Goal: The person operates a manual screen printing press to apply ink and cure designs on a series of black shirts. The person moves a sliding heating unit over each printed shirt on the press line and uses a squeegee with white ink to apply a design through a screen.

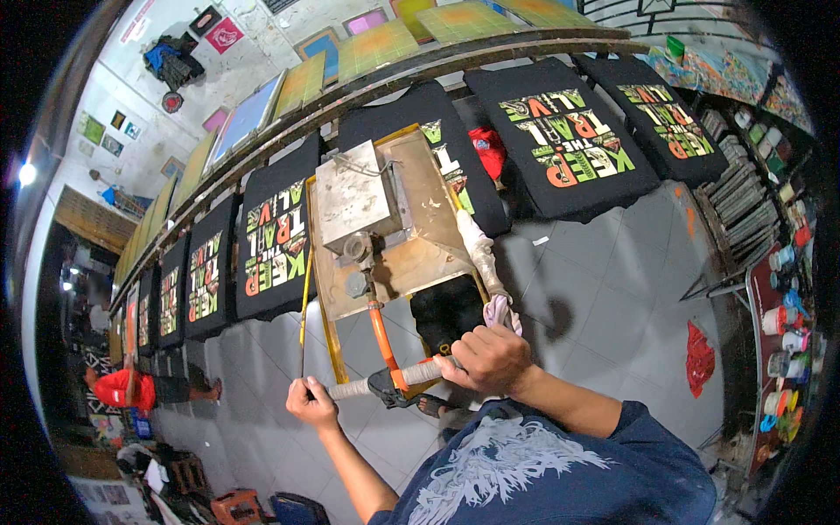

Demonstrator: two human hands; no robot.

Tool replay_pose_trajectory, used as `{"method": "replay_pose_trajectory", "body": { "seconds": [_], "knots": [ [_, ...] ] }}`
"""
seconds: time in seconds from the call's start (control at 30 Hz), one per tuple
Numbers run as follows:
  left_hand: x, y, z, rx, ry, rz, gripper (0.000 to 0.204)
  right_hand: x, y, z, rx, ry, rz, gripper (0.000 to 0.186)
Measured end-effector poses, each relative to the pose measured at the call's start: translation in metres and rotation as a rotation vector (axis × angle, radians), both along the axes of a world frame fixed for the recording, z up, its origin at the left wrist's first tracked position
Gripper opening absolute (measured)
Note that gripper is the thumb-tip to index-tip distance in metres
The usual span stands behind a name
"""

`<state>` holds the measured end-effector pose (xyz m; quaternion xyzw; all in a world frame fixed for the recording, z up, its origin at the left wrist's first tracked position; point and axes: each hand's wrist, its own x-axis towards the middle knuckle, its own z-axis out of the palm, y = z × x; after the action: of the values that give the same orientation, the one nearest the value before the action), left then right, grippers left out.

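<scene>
Both my hands are closed on a cloth-wrapped handle bar (423, 373) in front of me. My left hand (312, 403) grips its left end, near the lower end of a thin yellow rod (306, 302). Around the right end are the fingers of my right hand (488, 359), beside a pale cloth wrapping (477, 245) on the frame. The bar belongs to a yellow-edged frame carrying a wide, stained metal hood (429, 249) with a metal box (354, 201) on top. An orange hose (381, 337) runs from the bar up to a metal fitting (357, 252). The hood partly covers a printed black T-shirt (477, 188).
Several black T-shirts (643, 179) with colourful prints lie in a row along a long rack (341, 109). A shelf of paint pots (779, 319) stands at the right, near a red scrap (699, 359) on the tiled floor (604, 306). A person in red (122, 388) is at far left.
</scene>
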<state>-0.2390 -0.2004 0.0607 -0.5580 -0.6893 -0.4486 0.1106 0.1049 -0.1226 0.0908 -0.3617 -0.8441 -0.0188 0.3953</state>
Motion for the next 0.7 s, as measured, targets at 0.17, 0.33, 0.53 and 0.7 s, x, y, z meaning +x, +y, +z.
{"method": "replay_pose_trajectory", "body": {
  "seconds": [0.17, 0.33, 0.53, 0.7],
  "knots": [
    [-0.005, -0.002, -0.003, 0.026, 0.036, -0.041, 0.043, -0.004, -0.002, -0.001, 0.021, 0.020, -0.027, 0.041],
    [-0.004, -0.002, 0.003, -0.015, 0.043, -0.070, 0.043, -0.003, -0.004, 0.000, 0.035, -0.007, -0.056, 0.042],
    [0.001, 0.001, 0.006, 0.035, 0.007, -0.093, 0.040, -0.007, -0.006, 0.000, 0.028, 0.005, -0.091, 0.040],
    [0.006, 0.001, 0.011, 0.058, -0.017, -0.070, 0.037, -0.010, -0.007, 0.005, 0.005, -0.011, -0.104, 0.038]
  ]
}}
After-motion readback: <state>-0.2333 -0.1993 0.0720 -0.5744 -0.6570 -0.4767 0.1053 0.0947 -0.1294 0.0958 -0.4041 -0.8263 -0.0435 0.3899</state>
